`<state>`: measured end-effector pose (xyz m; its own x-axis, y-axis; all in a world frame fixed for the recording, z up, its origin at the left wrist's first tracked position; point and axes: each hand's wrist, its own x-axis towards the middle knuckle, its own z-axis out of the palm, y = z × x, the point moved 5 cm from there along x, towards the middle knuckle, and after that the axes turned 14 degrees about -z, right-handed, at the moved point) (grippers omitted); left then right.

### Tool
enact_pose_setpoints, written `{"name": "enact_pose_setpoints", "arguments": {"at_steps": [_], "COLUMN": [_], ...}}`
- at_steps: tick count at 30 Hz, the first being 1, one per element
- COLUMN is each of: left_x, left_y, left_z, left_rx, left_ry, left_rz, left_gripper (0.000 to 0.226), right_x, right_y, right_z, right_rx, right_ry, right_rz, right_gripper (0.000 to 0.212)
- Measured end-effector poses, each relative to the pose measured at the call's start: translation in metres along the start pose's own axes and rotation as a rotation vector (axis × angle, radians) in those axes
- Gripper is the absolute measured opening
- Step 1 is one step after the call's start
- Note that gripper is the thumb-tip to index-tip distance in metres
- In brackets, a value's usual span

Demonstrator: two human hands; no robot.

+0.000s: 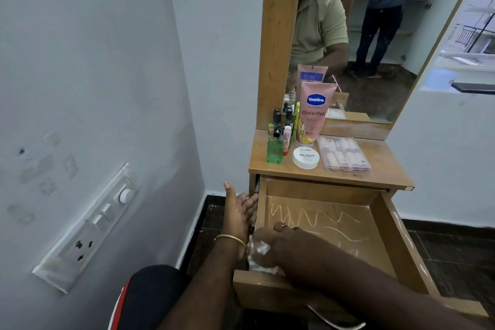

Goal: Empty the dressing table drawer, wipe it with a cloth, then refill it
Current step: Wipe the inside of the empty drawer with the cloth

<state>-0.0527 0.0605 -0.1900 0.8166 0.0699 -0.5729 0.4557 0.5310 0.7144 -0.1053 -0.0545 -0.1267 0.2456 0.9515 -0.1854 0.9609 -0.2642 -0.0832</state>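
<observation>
Right hand (278, 245) clamped on cloth (258, 252), lower centre; unwiped drawer (385, 225) floor stretching up-right. Left hand (239, 209) open, empty, outside.

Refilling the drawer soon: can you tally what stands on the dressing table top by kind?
Pink Vaseline tube: 1
Yellow-green tube: 1
White jar: 1
Clear nail case: 1
Green bottle: 1
Small pink stick: 1
Dark-capped bottles: 2 seen, crowded, maybe more
Total: at least 8
</observation>
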Motion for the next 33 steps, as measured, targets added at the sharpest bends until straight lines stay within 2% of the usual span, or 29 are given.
{"name": "enact_pose_setpoints", "arguments": {"at_steps": [3, 6, 9, 13, 15, 17, 20, 26, 30, 33], "left_x": [0.0, 0.002, 0.001, 0.003, 0.005, 0.008, 0.009, 0.006, 0.011, 0.014], "left_y": [-0.002, -0.003, -0.005, -0.004, -0.003, -0.004, -0.007, -0.002, -0.006, -0.008], "left_z": [0.001, -0.001, -0.004, -0.008, -0.007, -0.005, -0.006, -0.002, -0.004, -0.004], "left_rx": [-0.009, -0.042, -0.057, -0.014, 0.009, 0.013, -0.006, 0.036, 0.03, -0.005], "left_ry": [-0.003, -0.022, -0.038, 0.002, 0.012, 0.019, 0.051, 0.058, 0.061, 0.037], "left_rz": [0.002, -0.011, -0.018, 0.014, 0.018, 0.014, 0.016, 0.015, 0.02, 0.004], "left_gripper": [0.11, 0.098, 0.099, 0.116, 0.114, 0.105, 0.096, 0.089, 0.093, 0.085], "right_x": [-0.004, 0.006, 0.013, 0.001, -0.007, -0.011, -0.005, 0.018, 0.034, 0.046], "right_y": [0.009, 0.027, 0.037, 0.018, 0.009, 0.012, 0.028, 0.074, 0.093, 0.098], "right_z": [-0.001, -0.009, -0.008, -0.002, -0.004, -0.005, -0.003, -0.009, -0.008, -0.003], "right_rx": [0.144, 0.021, -0.066, 0.059, 0.137, 0.156, 0.099, 0.046, -0.019, -0.025], "right_ry": [-0.029, 0.064, 0.099, 0.109, 0.084, 0.066, 0.137, 0.32, 0.268, 0.256], "right_rz": [-0.029, 0.08, 0.138, -0.042, -0.159, -0.188, -0.094, 0.246, 0.408, 0.492], "right_gripper": [0.035, 0.039, 0.047, 0.039, 0.035, 0.037, 0.036, 0.043, 0.054, 0.056]}}
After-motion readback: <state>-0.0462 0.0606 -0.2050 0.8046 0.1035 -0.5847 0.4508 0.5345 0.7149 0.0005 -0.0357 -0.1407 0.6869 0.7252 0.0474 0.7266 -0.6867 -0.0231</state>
